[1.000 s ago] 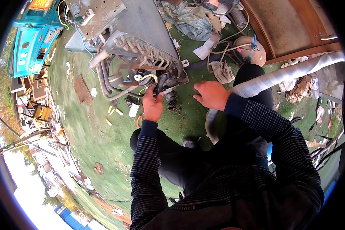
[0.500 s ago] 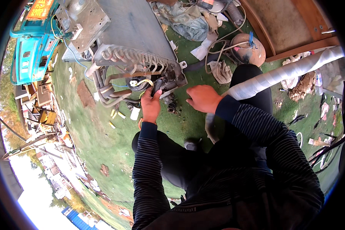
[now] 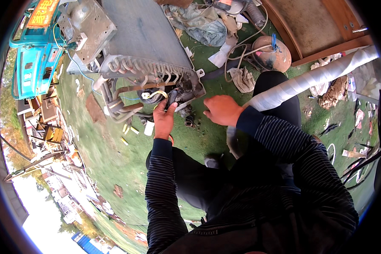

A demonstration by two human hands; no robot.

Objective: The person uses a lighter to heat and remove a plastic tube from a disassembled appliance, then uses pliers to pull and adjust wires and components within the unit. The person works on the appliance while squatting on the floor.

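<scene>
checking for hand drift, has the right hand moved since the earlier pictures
Yes, slightly left: the right hand now sits farther from the crumpled beige cloth.

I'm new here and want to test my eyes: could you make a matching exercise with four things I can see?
Things:
1. left hand
2. right hand
3. wrapped tube
4. framed wooden panel

Descriptions:
A. brown, at the upper right
B. thumb and fingers on a dark piece
C. silvery white, running toward the right edge
D. fingers curled, apart from the dark piece

Pairs: 1-B, 2-D, 3-C, 4-A
</scene>
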